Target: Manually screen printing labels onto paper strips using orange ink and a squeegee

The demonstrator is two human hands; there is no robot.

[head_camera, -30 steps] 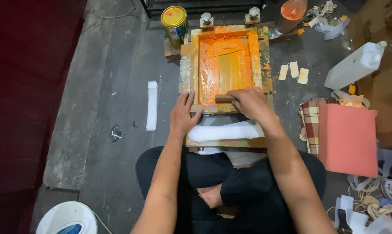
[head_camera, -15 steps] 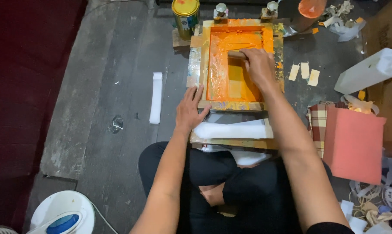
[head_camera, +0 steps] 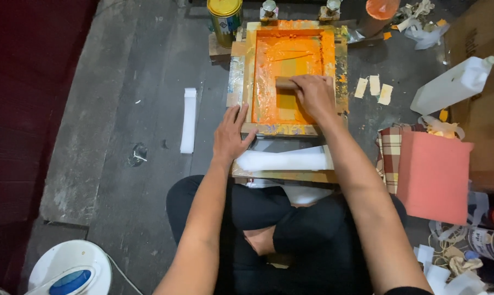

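Wooden squeegee (head_camera: 287, 83) crosswise in orange-inked wooden screen frame (head_camera: 246, 71), clenched under right hand (head_camera: 313, 94); left hand (head_camera: 230, 136) flat, fingers released, on near-left frame corner.

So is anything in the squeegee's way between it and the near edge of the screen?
Nothing visible. The right hand grips the squeegee mid-screen; below it lies only orange ink. The left hand rests on the frame's near-left corner, outside that path.
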